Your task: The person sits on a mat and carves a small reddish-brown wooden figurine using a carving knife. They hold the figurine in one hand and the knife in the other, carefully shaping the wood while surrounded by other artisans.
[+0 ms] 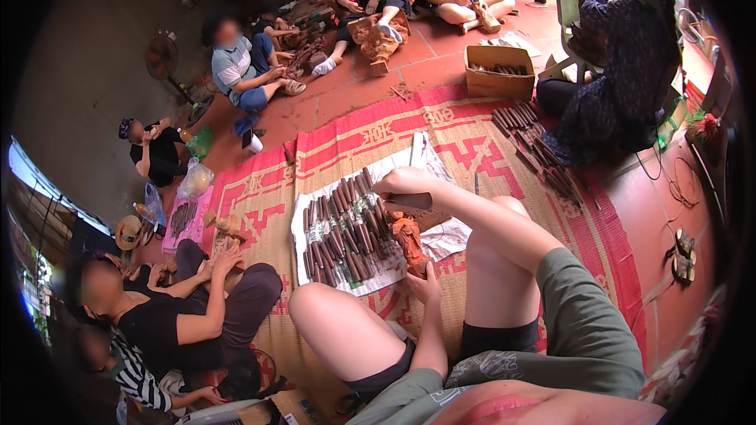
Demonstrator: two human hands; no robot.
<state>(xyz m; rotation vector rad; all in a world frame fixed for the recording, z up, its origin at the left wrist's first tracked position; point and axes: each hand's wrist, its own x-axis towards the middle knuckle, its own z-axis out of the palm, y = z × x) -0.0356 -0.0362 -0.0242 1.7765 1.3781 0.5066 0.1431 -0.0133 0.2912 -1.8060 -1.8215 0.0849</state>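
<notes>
My left hand [426,286] is closed around the lower end of a reddish-brown carved wooden figure [409,240], which stands tilted between my knees. My right hand [404,181] is closed above the figure's upper end, beside a dark brown wooden piece [411,201]; its grip is partly hidden, and I cannot make out the tool. Left of the figure, several carving tools with dark wooden handles [340,228] lie in rows on a white printed sheet [364,290]. A brown wooden block [433,219] is partly hidden behind my right forearm.
A red and straw-coloured mat [331,145] lies under me. More carving tools [543,153] and a cardboard box [499,75] are at the far right. Close on my left sits a person in black [161,319]; other people sit around the mat. A fan [163,55] stands far left.
</notes>
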